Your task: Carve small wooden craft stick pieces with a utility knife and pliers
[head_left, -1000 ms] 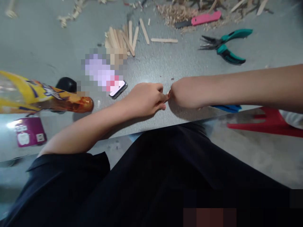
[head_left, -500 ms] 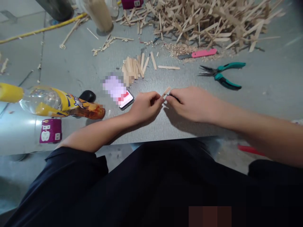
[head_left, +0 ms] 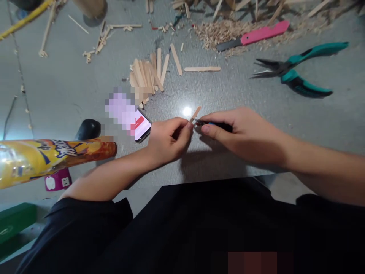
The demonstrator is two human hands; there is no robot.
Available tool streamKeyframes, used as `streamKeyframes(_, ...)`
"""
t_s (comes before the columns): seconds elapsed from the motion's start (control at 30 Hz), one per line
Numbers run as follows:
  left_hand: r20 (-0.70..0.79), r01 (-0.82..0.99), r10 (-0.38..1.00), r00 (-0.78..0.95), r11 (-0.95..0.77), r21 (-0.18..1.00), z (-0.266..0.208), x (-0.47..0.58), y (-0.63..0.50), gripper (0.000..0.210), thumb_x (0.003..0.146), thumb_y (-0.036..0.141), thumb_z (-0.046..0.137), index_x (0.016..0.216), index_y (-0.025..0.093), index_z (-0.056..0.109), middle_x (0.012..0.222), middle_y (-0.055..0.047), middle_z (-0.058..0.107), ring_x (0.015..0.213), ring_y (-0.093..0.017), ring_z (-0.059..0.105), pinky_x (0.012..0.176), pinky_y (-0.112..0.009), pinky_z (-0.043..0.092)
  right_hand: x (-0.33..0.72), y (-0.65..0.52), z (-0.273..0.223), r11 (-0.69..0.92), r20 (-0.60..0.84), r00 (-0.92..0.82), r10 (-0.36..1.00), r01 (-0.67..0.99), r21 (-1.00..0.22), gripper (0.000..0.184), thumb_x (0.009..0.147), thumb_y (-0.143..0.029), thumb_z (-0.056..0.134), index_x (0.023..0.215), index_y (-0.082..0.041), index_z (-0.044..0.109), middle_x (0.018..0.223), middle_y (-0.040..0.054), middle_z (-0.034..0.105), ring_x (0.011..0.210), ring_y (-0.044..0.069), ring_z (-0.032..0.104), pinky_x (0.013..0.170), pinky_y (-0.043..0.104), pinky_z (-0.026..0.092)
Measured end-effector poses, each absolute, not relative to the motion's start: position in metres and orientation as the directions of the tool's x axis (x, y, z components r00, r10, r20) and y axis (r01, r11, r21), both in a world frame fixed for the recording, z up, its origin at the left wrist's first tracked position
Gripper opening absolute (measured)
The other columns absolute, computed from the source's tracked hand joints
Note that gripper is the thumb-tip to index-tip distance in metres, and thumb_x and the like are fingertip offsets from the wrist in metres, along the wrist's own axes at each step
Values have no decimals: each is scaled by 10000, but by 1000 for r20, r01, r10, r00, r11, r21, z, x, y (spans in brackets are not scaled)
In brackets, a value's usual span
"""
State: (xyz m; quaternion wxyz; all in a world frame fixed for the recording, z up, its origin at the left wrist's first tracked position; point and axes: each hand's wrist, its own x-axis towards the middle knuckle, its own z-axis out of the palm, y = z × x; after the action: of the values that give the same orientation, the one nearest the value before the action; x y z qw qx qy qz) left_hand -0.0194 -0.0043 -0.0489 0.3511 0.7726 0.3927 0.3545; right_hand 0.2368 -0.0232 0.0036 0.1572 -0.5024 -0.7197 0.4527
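Since a moment ago the small wooden stick [head_left: 195,113] has stayed pinched in the left hand [head_left: 168,139], while a dark blue-marked tool [head_left: 214,124], gripped in the right hand [head_left: 242,133], is now pressed against its base, suggesting trimming is under way above the worktop [head_left: 71,95].

Bare table [head_left: 228,91] betw. hands and stick pile [head_left: 146,76]: free to pass. Right blocked by pliers [head_left: 296,70], far side by pink knife [head_left: 253,36] w/ shavings [head_left: 216,32]. Left: phone [head_left: 141,127], black lump [head_left: 88,129], bottle [head_left: 54,158] lying across.
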Motion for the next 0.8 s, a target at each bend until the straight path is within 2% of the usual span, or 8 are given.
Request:
streamKeyframes(0.17, 207, 353, 875, 437, -379, 856, -42, -18, -9, 432, 1164, 517, 778, 847, 223, 777, 616, 30, 666, 505, -96, 526, 527, -274, 385, 237, -28, 2, 62, -247, -416, 875, 603, -795, 312, 1182, -601, 726, 1143, -368, 931, 923, 16, 857, 825, 285, 767, 737, 419, 533)
streamKeyframes(0.27, 167, 360, 888, 429, -338, 870, -40, -18, -12, 465, 1174, 539, 771, 828, 230, 750, 575, 38, 631, 492, -100, 527, 533, -284, 389, 234, -30, 1, 30, -246, -380, 892, 592, -805, 291, 1173, -529, 742, 1056, -331, 920, 943, 21, 861, 836, 275, 773, 744, 413, 510)
streamKeyframes(0.43, 32, 409, 908, 418, -220, 886, -36, -18, -15, 518, 1165, 647, 759, 844, 241, 764, 574, 17, 670, 506, -132, 585, 513, -300, 416, 231, -30, -1, 21, -231, -318, 920, 627, -779, 204, 1077, -461, 846, 965, -290, 856, 871, 28, 840, 786, 276, 753, 720, 418, 450)
streamKeyframes(0.57, -43, 343, 901, 432, -120, 932, -35, -17, -13, 490, 1124, 664, 821, 891, 234, 804, 605, 11, 723, 505, -137, 648, 488, -283, 452, 232, -29, -4, 58, -220, -297, 929, 705, -707, 180, 1053, -476, 870, 993, -309, 840, 861, 29, 831, 803, 297, 757, 712, 415, 415)
streamKeyframes(0.7, -176, 262, 886, 428, 65, 963, -35, -16, -10, 518, 1069, 718, 874, 921, 227, 805, 675, -6, 794, 501, -140, 697, 455, -264, 506, 234, -29, -8, 131, -164, -312, 936, 741, -659, 187, 1054, -453, 870, 1092, -271, 859, 955, 62, 862, 882, 318, 784, 739, 397, 400)
streamKeyframes(0.8, -227, 221, 868, 440, 141, 965, -35, -16, -6, 553, 1014, 754, 922, 901, 229, 791, 682, -12, 801, 487, -141, 693, 447, -266, 546, 237, -27, -11, 183, -135, -345, 929, 745, -642, 250, 1084, -484, 846, 1151, -245, 861, 1024, 83, 881, 930, 339, 807, 771, 410, 425)
